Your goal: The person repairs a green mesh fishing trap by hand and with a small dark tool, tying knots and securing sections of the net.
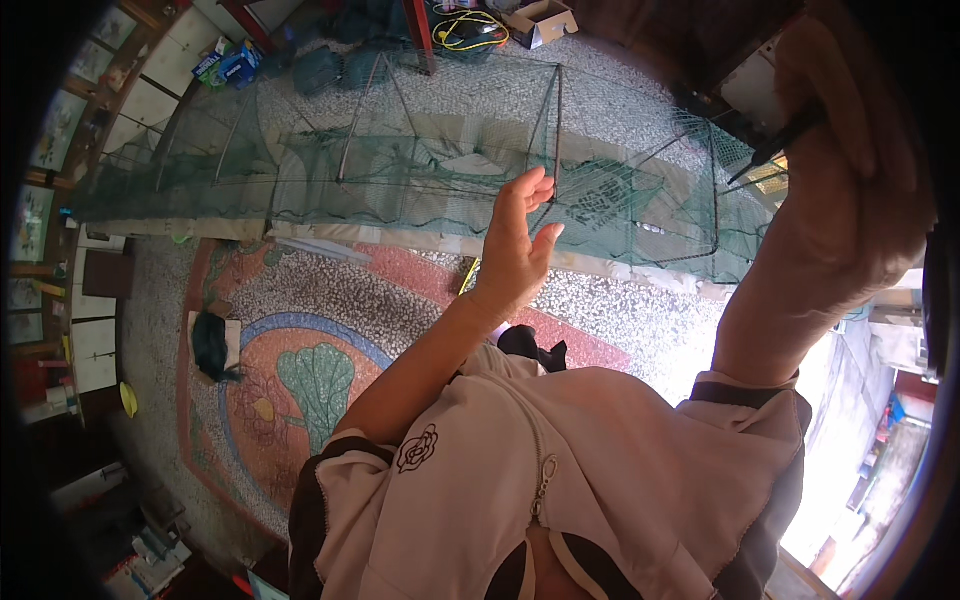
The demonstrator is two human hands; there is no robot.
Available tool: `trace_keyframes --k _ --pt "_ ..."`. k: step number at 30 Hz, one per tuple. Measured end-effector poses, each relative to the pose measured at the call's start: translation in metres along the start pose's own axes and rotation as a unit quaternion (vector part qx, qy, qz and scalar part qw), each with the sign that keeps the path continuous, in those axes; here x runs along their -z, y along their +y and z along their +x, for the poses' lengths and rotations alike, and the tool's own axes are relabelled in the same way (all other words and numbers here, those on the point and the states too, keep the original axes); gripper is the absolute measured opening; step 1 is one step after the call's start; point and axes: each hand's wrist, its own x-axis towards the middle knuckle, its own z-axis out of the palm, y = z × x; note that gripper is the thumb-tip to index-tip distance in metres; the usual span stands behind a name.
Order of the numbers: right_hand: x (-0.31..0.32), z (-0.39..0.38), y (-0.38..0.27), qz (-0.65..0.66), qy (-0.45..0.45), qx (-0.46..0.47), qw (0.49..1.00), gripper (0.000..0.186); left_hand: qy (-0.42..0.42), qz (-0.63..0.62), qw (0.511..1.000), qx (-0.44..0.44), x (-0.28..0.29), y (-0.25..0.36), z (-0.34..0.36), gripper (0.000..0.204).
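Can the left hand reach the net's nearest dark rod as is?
Likely yes: the left hand looks open, its fingertips right beside the dark rod in view, with nothing solid seen between; actual contact is unclear.

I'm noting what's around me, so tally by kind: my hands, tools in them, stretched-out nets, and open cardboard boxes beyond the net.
Hands: 2 (left hand, right hand)
Tool: 1
Net: 1
Box: 1
Total: 5

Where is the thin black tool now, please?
In the head view, the thin black tool is at upper right, in the right hand, its tip toward the green mesh net.
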Motion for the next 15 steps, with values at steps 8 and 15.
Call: trace_keyframes --k 8,15 --pt "0.011 0.005 0.019 -0.094 -0.045 -0.024 0.994 0.011 -0.106 0.078 0.991 -0.022 0.025 0.034 0.012 0.039" --pt "0.002 0.008 0.036 -0.351 -0.201 -0.056 0.913 0.011 -0.062 -0.23 0.959 0.153 0.114 0.064 0.013 0.013"
